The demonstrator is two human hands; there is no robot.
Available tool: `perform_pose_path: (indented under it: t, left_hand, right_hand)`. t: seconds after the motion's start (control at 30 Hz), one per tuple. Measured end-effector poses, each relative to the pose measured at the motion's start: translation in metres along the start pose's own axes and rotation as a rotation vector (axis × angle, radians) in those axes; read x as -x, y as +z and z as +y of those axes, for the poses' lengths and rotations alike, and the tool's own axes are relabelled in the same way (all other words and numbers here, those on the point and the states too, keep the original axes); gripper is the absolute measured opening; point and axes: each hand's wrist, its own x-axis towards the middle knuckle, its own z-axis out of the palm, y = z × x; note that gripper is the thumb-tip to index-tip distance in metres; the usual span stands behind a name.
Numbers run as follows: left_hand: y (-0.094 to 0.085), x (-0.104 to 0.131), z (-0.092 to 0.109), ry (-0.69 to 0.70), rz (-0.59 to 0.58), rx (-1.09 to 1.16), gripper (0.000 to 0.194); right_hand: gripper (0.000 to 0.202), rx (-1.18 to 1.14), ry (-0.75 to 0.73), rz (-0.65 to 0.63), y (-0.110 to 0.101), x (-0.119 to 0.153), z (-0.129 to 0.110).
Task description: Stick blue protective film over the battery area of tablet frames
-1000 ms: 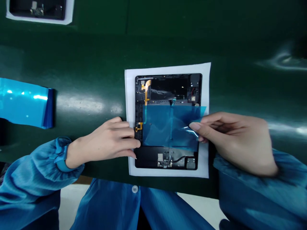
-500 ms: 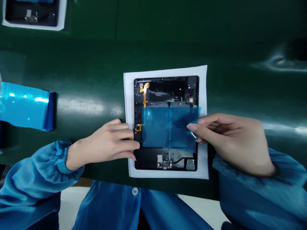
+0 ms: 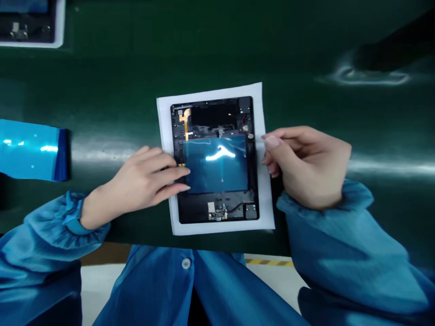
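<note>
An opened tablet housing (image 3: 197, 210) with circuit parts inside lies on a white sheet (image 3: 267, 199). Across its middle a blue film (image 3: 217, 174) lies flat, a bright reflection on its upper part. My left hand (image 3: 149, 176) rests over the housing's left edge, its fingers stretched out and the tips on or close to the film's left side. Just off the housing's right edge, over the white sheet, my right hand (image 3: 302, 163) has thumb and forefinger pinched together, apart from the film. Whether anything small is between those fingertips I cannot make out.
A stack of blue films (image 3: 29, 149) lies on the green table (image 3: 112, 72) at the left. Another open tablet housing (image 3: 34, 34) on a white sheet is at the top left corner. A dark shape (image 3: 397, 45) with a glare beneath it shows at the upper right.
My right hand has let go of the blue film's right side and moved up, away from it. The film now lies flat in the housing. The whole view has shifted somewhat.
</note>
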Motion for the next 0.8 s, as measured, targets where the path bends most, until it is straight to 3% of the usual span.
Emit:
perform_pose_path:
  t: [0.17,0.3,0.43,0.57,0.63,0.7,0.8]
  left_hand:
    - [0.011,-0.046,0.014,0.086,-0.146,-0.291,0.026]
    - [0.027,-0.078,0.028,0.095,-0.249,-0.301,0.038]
    - [0.041,-0.093,0.038,0.096,-0.286,-0.269,0.044]
    - [0.041,-0.089,0.037,0.018,-0.319,-0.227,0.046]
    - [0.032,-0.078,0.029,-0.076,-0.275,-0.21,0.046]
    - [0.022,-0.061,0.018,-0.201,-0.181,-0.195,0.043]
    - [0.012,-0.032,-0.001,-0.35,-0.068,-0.141,0.052]
  right_hand:
    - [0.014,-0.004,-0.07,0.091,-0.006,-0.006,0.01]
    - [0.02,0.031,-0.067,0.054,-0.004,-0.009,0.012]
    - [0.025,0.032,-0.079,0.026,-0.004,-0.01,0.017]
    - [0.027,0.027,-0.099,0.025,-0.004,-0.011,0.026]
    - [0.027,0.097,-0.182,0.051,-0.004,-0.008,0.027]
    - [0.025,0.246,-0.38,0.02,-0.004,-0.001,0.022]
    - [0.026,0.524,-0.781,-0.219,0.001,0.014,0.006]
